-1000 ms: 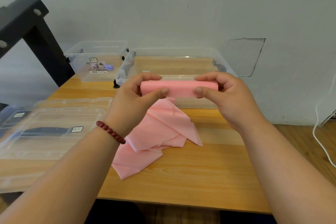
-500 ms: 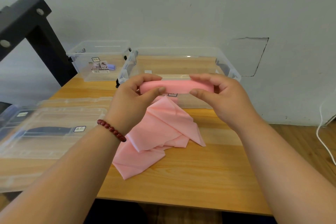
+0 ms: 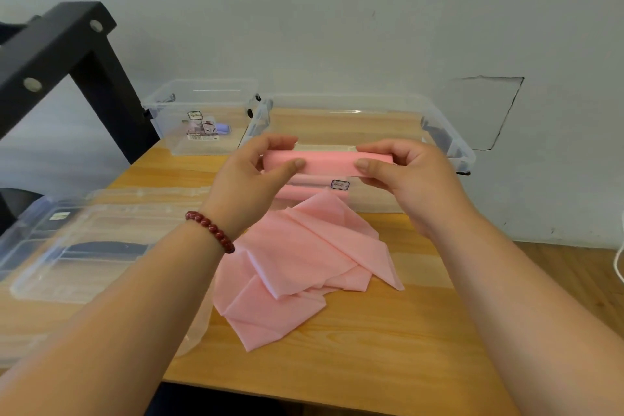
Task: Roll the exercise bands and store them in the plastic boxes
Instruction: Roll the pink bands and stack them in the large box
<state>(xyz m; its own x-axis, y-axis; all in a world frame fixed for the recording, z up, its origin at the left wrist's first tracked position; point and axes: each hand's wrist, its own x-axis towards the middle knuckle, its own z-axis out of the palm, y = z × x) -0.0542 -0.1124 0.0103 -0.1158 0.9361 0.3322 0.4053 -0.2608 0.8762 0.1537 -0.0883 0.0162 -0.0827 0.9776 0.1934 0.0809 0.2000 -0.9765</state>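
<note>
Our left hand (image 3: 250, 186) and right hand (image 3: 415, 179) pinch the partly rolled pink band (image 3: 326, 164); its tail needs rolling, then boxing.

Near both its ends, the rolled part of the pink band (image 3: 326, 163) is partly covered by the left hand (image 3: 251, 181) and the right hand (image 3: 412, 179), which also hide much of the near wall of the large clear box (image 3: 450, 133). The clear lid (image 3: 111, 213) at the near left is blurred and cut by the left edge; the dark shape (image 3: 104, 248) under it is perhaps a handle. The label (image 3: 202, 128) on the small box (image 3: 162, 111) is too small to read.
</note>
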